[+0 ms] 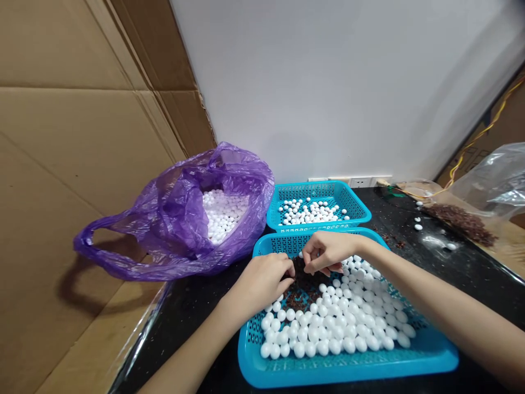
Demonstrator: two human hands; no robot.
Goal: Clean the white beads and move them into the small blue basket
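Both of my hands are over the back left part of a large blue perforated basket (348, 375). Above a patch of dark brown crumbs (305, 295), my left hand (264, 279) has its fingers curled down and its thumb near the fingertips. My right hand (330, 250) is closed in a pinch just beyond, beside the same crumbs. Whatever either hand holds is too small or hidden to name. Many smooth white balls (340, 323) fill the front and right of the basket around the crumbs.
Behind stands a smaller blue basket (361, 210) with scattered white balls. A purple plastic bag (176, 219) of white balls lies open at left, by a cardboard sheet (61, 180). Brown flakes (463, 221) and a clear bag (496, 175) lie at right, below a yellow cable (488, 126).
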